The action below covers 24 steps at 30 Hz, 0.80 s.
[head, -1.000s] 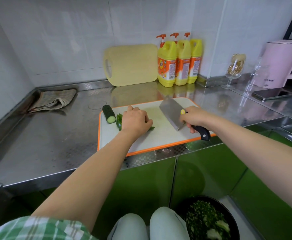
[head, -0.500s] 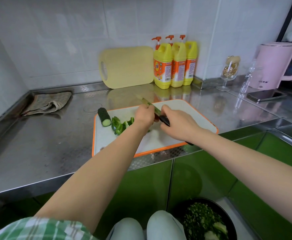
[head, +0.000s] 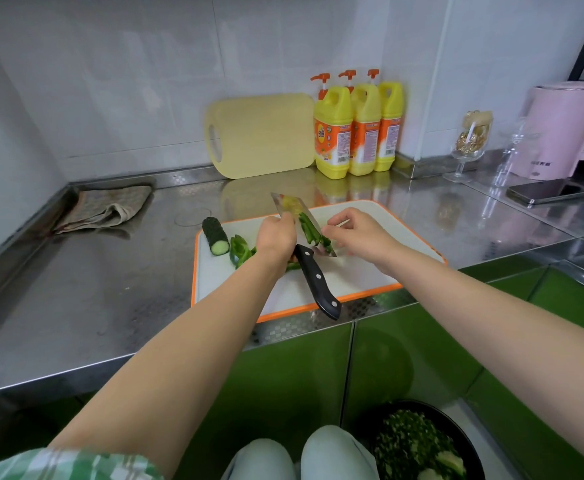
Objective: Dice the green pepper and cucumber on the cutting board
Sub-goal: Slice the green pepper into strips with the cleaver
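Holding knife [head: 314, 275]: left hand [head: 276, 237], fingers curled round blade. Right hand [head: 356, 237]: fingers loosely bent, touching pepper strips [head: 309, 228] on blade. Board [head: 352, 271]: cucumber [head: 215, 235], pepper pieces [head: 240, 249]. Bowl [head: 463, 429]: chopped greens [head: 408, 441].

Our stainless steel counter [head: 93, 289] carries an orange-rimmed white cutting board [head: 349, 277], a crumpled beige cloth [head: 107, 207], three yellow pump bottles [head: 359, 129].

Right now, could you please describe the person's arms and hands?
The left forearm and right forearm are bare. The left hand and right hand wear no gloves; no watch or ring shows. A green plaid sleeve covers the left upper arm.
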Available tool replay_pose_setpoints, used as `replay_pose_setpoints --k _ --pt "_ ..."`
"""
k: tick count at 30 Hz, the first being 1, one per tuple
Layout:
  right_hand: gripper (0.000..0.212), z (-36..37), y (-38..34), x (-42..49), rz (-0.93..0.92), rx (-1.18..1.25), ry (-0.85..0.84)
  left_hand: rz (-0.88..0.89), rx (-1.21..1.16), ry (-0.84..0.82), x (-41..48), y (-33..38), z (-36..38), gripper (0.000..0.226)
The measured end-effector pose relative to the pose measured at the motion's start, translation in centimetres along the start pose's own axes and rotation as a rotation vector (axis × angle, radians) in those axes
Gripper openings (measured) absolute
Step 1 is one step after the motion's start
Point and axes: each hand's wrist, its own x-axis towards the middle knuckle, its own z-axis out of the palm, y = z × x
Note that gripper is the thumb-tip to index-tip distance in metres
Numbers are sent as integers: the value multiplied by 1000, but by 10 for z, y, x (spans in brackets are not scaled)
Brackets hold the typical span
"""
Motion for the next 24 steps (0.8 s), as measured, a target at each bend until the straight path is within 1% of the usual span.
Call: replay_pose_setpoints --k 2,4,7,9,12,18,24 --pt "26 1 -2 2 58 86 -37 -6 -8 15 2 0 -3 28" --pt "27 1 -1 1 74 156 -98 -16 -23 25 4 -1 -6 28" --pt "38 3 1 -3 3 213 -176 -29 -50 39 8 -2 -5 26" --pt "39 5 3 -5 -58 218 -178 -64 -94 37 12 -4 -2 24" --pt "31 3 7 -3 -122 159 -149 -100 -148 26 16 -5 6 21" --pt "6 -7 17 6 -112 187 0 -88 -175 0 18 3 23 17" --pt "17 -18 26 15 -82 136 67 -112 -178 -20 22 7 33 19"
